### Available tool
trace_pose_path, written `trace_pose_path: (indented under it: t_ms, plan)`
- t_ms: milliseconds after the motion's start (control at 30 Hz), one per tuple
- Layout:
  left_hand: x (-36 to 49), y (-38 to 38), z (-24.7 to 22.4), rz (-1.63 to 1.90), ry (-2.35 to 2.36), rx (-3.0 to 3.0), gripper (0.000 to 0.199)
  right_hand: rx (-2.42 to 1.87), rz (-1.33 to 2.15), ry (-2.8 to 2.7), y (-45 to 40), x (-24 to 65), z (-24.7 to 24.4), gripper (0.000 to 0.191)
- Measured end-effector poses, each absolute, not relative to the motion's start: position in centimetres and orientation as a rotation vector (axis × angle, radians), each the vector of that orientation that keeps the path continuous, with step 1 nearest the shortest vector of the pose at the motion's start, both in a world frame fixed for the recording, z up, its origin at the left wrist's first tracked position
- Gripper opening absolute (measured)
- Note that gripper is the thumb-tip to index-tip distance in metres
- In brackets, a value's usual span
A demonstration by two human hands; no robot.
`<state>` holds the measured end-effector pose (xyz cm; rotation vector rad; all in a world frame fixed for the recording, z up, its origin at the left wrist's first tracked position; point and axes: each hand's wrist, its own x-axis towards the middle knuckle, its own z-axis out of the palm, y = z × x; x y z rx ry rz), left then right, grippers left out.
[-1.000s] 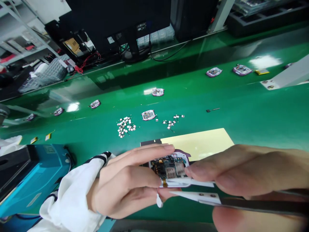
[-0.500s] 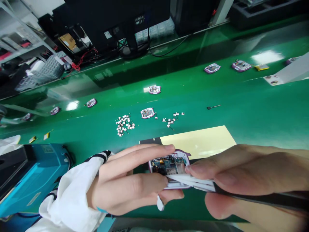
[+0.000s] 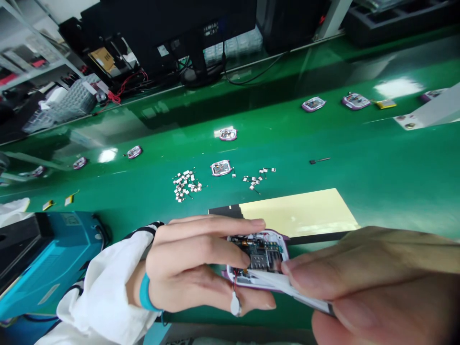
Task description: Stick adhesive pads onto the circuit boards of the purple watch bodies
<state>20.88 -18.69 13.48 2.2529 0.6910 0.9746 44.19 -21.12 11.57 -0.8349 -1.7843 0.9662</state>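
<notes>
Left hand grips small circuit board. Right hand pinches white-tipped tweezers. Slip could scratch board; dangling wire could snag, tear.

I'm curling my left hand fingers forward at lower center, wrist bent; my right hand is pinching thumb-to-finger at lower right.

electronics assembly workshop: long glossy green workbench scattered with small circuit boards and tiny components, with a teal bench machine and metal shelving alongside.
</notes>
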Motion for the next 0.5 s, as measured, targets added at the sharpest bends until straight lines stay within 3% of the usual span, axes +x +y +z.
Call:
trace_pose_path:
  t_ms: [500]
  plan:
    - [21.1,-18.8,13.3,0.990,0.690,2.242,0.025,-0.824,0.971,-1.982,-20.5,43.0,16.3,0.030]
